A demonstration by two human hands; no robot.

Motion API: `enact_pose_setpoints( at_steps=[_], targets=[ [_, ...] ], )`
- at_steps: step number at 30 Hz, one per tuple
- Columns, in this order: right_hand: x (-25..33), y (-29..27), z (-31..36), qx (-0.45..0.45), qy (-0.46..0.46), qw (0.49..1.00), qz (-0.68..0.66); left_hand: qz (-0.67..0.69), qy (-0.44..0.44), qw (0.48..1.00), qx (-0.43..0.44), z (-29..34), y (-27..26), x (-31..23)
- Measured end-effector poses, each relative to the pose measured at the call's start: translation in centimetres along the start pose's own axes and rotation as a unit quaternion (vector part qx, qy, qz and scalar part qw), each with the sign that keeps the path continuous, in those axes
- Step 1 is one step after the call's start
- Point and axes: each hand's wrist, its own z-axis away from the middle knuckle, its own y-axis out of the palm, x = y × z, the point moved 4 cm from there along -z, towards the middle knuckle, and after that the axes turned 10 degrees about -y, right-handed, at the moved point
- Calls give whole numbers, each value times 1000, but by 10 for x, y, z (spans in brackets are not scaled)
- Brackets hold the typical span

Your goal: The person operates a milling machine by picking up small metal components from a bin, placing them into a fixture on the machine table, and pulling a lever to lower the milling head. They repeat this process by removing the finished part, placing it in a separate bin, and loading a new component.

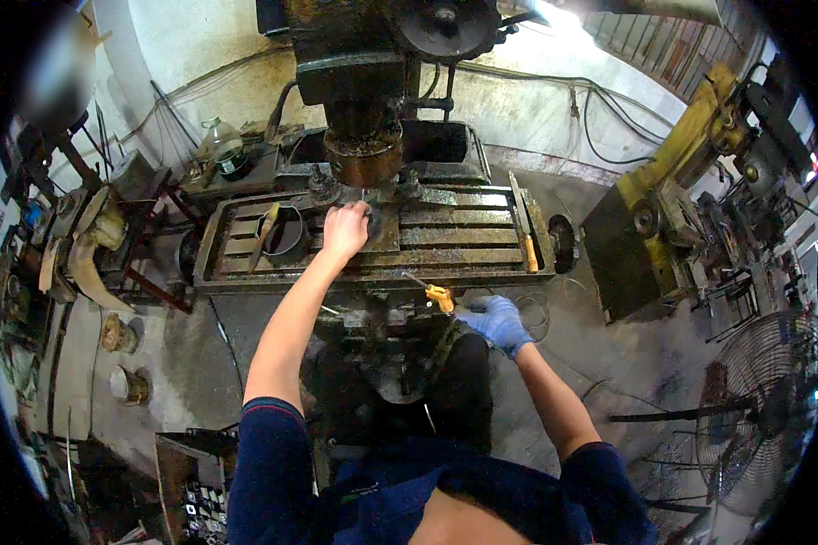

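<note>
My left hand (345, 229), bare, reaches onto the slotted table (463, 238) of a milling machine, just below its spindle head (364, 156). Its fingers are bent together over a dark flat block (384, 234); what they pinch, if anything, is hidden. My right hand (498, 324) wears a blue glove and is closed at the rear of a yellow air blow gun (440, 299). The thin nozzle points up and left toward the table's front edge. Beside my left hand stands a round dark pot (286, 238) with a yellow-handled brush (265, 232) in it.
A file with a wooden handle (531, 254) lies along the table's right end. A large plastic bottle (224, 150) stands at back left. To the right are a yellow-and-black machine (636, 227) and a caged floor fan (763, 409). Hoses run along the wall and floor.
</note>
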Motion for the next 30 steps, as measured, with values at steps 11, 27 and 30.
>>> enact_pose_setpoints(
  at_steps=[11,27,30],
  targets=[
    [-22,-101,29,-147,-7,985,-91,-36,-154,987,-14,-24,15,1],
    [150,-363,14,-437,-510,685,-281,28,-220,975,21,-30,14,36],
    [132,-323,30,-510,-446,705,-209,47,-206,977,25,-31,23,35]
  ],
)
